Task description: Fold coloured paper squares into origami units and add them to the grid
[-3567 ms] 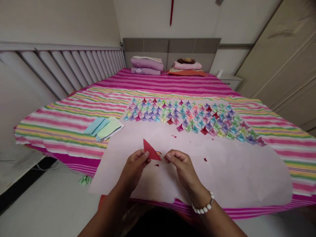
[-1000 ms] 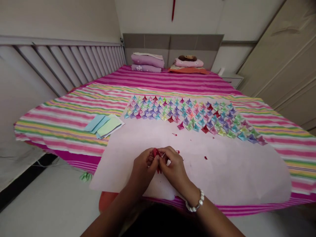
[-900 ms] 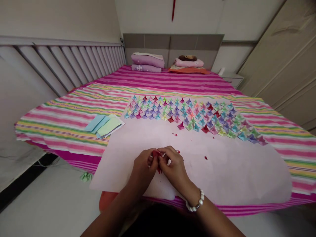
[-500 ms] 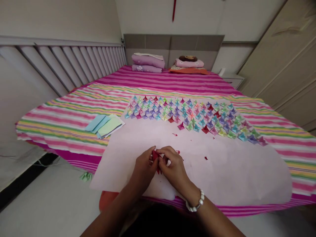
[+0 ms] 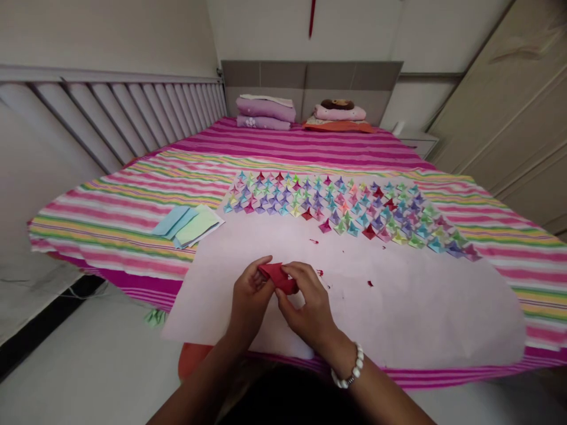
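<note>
A folded piece of red paper [image 5: 278, 276] is pinched between both my hands above a large pale pink sheet [image 5: 398, 295] spread on the bed. My left hand [image 5: 248, 298] grips its left end with curled fingers. My right hand [image 5: 310, 304], with a white bead bracelet at the wrist, presses thumb and fingers on its right end. Beyond them, several small folded paper shapes [image 5: 336, 206] in many colours lie in rows on the sheet.
A stack of blue, green and white paper sheets [image 5: 188, 224] lies to the left on the striped bedcover [image 5: 115, 206]. Tiny red scraps [image 5: 367, 284] dot the pink sheet. Pillows [image 5: 264, 112] sit at the headboard. A slatted rail runs along the left, wardrobe doors on the right.
The flat red triangle was folded down into a small bundle between my fingers. In the last half second the piece has turned to lie wider and flatter across both hands.
</note>
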The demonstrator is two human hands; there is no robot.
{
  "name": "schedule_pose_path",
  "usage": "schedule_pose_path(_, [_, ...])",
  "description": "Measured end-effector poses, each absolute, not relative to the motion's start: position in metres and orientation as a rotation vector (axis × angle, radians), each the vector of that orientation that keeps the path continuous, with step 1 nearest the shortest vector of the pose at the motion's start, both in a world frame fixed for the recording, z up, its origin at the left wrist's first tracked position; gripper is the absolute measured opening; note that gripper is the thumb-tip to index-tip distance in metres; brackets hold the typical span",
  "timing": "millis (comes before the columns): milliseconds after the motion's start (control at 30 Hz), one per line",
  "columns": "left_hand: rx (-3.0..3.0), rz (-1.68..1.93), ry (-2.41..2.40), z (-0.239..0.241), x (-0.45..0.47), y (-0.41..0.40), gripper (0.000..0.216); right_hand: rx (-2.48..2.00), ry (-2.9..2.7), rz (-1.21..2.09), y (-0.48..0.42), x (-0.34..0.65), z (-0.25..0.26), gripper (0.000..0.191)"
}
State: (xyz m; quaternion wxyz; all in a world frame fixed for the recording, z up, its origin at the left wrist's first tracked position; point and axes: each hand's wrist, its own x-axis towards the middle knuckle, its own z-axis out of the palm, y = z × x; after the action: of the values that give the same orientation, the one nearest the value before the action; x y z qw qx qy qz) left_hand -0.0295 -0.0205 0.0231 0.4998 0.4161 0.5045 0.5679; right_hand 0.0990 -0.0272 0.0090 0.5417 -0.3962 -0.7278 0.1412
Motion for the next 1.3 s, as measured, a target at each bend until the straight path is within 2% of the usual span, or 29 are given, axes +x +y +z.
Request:
schedule_pose_path(100, [0.927, 1.336, 1.197, 0.025, -0.029, -0.020, 0.051, -0.933, -1.728, 0.337, -0.027, 0.098, 0.009, 0.040])
schedule_pose_path(267, [0.941, 1.274, 1.129, 0.025, -0.031, -0.020, 0.030, -0.947, -1.798, 0.381, -0.026, 0.098, 0.007, 0.044])
schedule_pose_path(433, [0.937, 1.308, 1.260, 0.028, -0.031, -0.020, 0.030, -1.074, -1.732, 0.174, -0.028, 0.099, 0.007, 0.048])
schedule_pose_path(500, [0.912, 1.313, 1.311, 0.029, -0.031, -0.019, 0.035, -1.085, -1.698, 0.050, -0.031, 0.099, 0.007, 0.042])
schedule_pose_path(633, [0.928, 1.307, 1.328, 0.028, -0.031, -0.018, 0.038, -0.959, -1.830, -0.101, -0.034, 0.097, 0.005, 0.016])
schedule_pose_path(900, [1.289, 1.321, 1.416, 0.024, -0.032, -0.022, 0.026, -1.067, -1.781, 0.086, -0.029, 0.092, 0.002, 0.023])
schedule_pose_path(1300, [1.824, 1.273, 1.427, 0.004, -0.031, -0.022, 0.037, -1.030, -1.646, 0.297, -0.025, 0.092, 0.005, 0.026])
